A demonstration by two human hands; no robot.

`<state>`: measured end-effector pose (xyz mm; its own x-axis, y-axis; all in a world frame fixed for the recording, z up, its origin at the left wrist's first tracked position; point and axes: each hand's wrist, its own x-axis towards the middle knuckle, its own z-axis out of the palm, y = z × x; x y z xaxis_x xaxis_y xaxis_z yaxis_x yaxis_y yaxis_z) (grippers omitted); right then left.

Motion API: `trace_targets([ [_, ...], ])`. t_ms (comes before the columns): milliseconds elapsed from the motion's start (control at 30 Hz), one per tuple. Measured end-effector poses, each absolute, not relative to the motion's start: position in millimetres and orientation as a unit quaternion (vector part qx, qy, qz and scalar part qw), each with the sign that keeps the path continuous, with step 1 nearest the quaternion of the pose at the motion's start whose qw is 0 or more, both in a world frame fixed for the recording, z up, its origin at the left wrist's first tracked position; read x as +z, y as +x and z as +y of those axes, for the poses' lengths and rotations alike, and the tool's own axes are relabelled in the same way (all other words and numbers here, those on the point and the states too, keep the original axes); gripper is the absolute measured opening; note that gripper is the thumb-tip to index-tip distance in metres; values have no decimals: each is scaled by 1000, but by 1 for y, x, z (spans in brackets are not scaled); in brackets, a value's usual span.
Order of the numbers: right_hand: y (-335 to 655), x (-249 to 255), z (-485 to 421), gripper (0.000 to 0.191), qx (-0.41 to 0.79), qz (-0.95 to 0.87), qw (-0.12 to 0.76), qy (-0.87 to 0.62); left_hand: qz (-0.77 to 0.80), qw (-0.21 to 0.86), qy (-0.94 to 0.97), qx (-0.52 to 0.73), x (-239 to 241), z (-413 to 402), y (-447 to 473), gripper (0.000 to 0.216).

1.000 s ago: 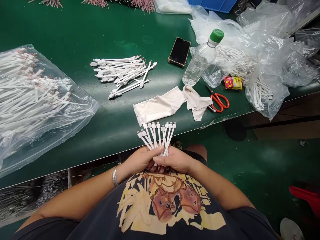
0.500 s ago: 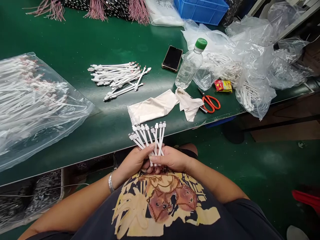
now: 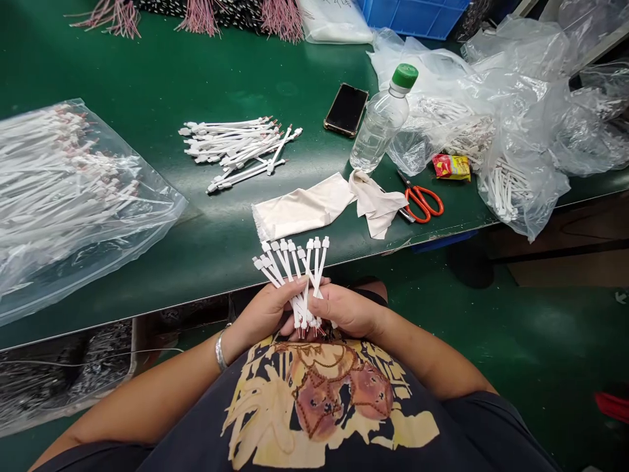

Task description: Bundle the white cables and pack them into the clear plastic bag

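While left hand (image 3: pixel 265 313) and right hand (image 3: pixel 350 309) pinch cables (image 3: pixel 293 265), cloth (image 3: pixel 304 210) lies just beyond.

green table (image 3: pixel 162 72), white cables (image 3: pixel 289 265), orange scissors (image 3: pixel 423 200)

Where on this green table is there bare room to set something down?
Bare green lies between the big bag and the cable pile, and beyond that pile to the pink wires. The right end is crowded: phone, bottle, cloth, scissors, crumpled bags. The left hand and right hand hold a cable fan.
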<state>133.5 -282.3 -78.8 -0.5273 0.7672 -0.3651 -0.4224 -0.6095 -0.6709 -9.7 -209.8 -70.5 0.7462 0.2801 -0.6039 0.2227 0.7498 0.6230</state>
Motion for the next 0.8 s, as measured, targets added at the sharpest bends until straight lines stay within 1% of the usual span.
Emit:
trace_targets([
  [100,134,-83,-284,66,835,-256,361,-327,360,867,343,27,-71,-211,-8,56],
  [267,135,-81,-284,65,834,-249,359,-335,360,863,352,34,-70,-211,-8,52],
  [500,134,-75,-282,72,821,-249,377,-350,321,893,312,55,-68,-212,-10,51],
  [633,134,-77,-282,72,826,-242,364,-356,313,899,303,52,-69,-213,-11,51],
  [800,130,-81,-281,64,827,-213,361,-375,322,892,315,45,-75,-212,-11,53],
])
